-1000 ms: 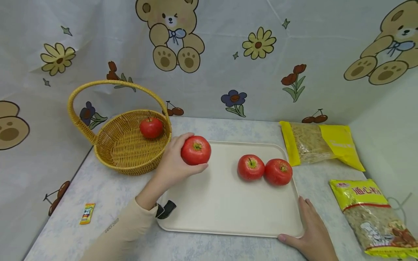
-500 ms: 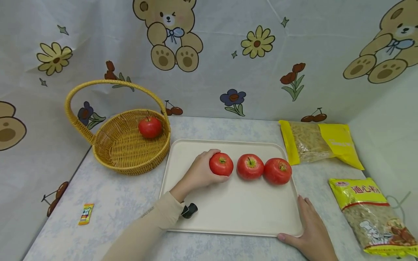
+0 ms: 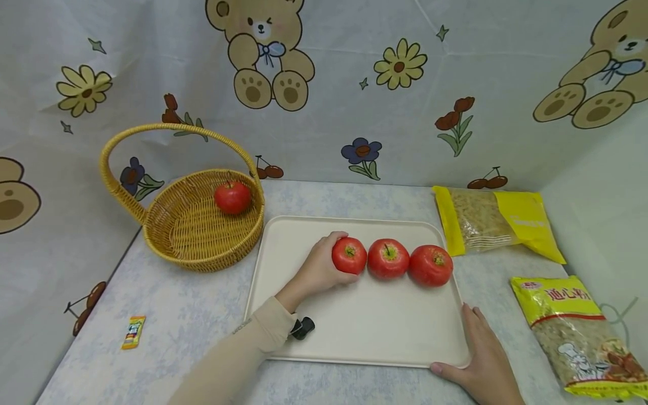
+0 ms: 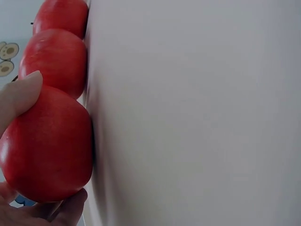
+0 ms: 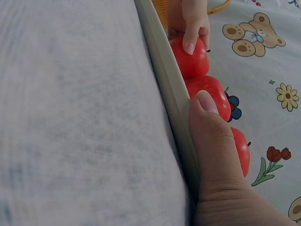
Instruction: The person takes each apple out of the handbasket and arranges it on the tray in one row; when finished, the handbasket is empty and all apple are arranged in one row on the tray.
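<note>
The left hand [image 3: 320,267] grasps a red apple [image 3: 350,256] over the left-centre part of the pale tray [image 3: 374,332], thumb on one side and fingers round the other. On the tray, just to the right of that fruit, sits a middle apple [image 3: 388,260], with an end apple [image 3: 431,266] beside it, near the tray's right rim. The right hand [image 3: 482,357] rests at the tray's near right corner, unclenched, its thumb at the near edge and fingers extended along the right edge. Left of the tray stands a wicker basket [image 3: 207,260] with a fourth apple [image 3: 233,197] inside; a small candy packet [image 3: 133,332] lies on the table [image 3: 192,332], also left of the tray. Right of the tray lie a yellow bag [image 3: 488,222], farther back, and a printed bag [image 3: 579,337], nearer. Behind the tray hangs a bear-patterned cloth [image 3: 329,67].
</note>
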### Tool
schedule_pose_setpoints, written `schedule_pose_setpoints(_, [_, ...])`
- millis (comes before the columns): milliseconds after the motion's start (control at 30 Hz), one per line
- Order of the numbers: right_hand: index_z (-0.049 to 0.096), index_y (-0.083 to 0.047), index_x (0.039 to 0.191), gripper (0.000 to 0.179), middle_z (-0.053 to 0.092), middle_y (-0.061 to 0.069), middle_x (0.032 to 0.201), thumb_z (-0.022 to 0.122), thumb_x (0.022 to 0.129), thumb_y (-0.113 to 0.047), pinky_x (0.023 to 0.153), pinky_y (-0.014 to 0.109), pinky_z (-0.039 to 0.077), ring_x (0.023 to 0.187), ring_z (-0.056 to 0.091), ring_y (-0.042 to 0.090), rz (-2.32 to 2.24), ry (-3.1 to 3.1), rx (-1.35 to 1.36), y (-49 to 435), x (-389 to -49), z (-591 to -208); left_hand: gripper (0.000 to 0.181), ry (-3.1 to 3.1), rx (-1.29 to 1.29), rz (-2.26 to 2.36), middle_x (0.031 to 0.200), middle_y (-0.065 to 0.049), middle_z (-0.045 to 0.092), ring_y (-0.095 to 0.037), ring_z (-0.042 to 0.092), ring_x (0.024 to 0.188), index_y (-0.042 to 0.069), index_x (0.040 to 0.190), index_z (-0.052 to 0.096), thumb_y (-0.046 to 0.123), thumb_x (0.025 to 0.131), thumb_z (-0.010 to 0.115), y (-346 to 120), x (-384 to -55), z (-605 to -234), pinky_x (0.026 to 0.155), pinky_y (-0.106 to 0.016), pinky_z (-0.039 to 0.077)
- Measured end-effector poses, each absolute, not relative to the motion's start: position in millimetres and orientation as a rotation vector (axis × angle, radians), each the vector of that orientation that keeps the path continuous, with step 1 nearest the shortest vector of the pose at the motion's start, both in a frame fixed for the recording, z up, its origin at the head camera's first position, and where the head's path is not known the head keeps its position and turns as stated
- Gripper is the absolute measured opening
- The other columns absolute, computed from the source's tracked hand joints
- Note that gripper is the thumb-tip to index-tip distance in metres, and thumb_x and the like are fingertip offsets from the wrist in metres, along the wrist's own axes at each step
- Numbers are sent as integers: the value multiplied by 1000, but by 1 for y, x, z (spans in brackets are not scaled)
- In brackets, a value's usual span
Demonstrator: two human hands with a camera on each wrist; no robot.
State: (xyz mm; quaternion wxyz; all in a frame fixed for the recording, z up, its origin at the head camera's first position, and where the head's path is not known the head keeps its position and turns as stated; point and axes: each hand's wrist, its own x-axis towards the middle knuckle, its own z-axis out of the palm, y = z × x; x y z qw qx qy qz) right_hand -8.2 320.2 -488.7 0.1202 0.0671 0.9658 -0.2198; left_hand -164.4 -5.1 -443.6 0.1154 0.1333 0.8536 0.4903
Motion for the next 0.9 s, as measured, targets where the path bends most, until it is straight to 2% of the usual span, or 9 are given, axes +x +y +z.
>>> schedule_pose_setpoints(467, [-6,1,157,147,12,36,158,79,62,-73,104,77,22,144,10,55,-657,2829,168,323,-5,-488,90,2492,367,1368,136,-7,52,-25,55,120,21,150,36,24,75,86,-3,-160,-439,92,-44,54])
schedule_pose_setpoints(600, [-5,1,157,145,14,36,158,79,63,-71,103,77,22,144,11,55,-658,2850,148,321,-5,-489,94,2514,390,1326,140,-6,50,-24,54,123,22,152,33,29,75,86,-8,-160,-435,95,-44,53])
schedule_pose_setpoints(800, [-5,3,156,146,14,36,158,79,63,-71,104,77,21,144,12,55,-640,2830,161,319,-8,-487,90,2632,411,1264,153,-2,40,-25,41,140,26,153,34,40,78,83,-30,-154,-403,110,-51,42])
schedule_pose_setpoints(900, [-7,2,156,148,12,37,157,78,61,-73,105,78,20,143,13,56,-610,2793,200,319,-10,-486,80,2704,411,1295,151,1,44,-24,42,139,26,149,42,41,81,80,-49,-149,-384,111,-53,41])
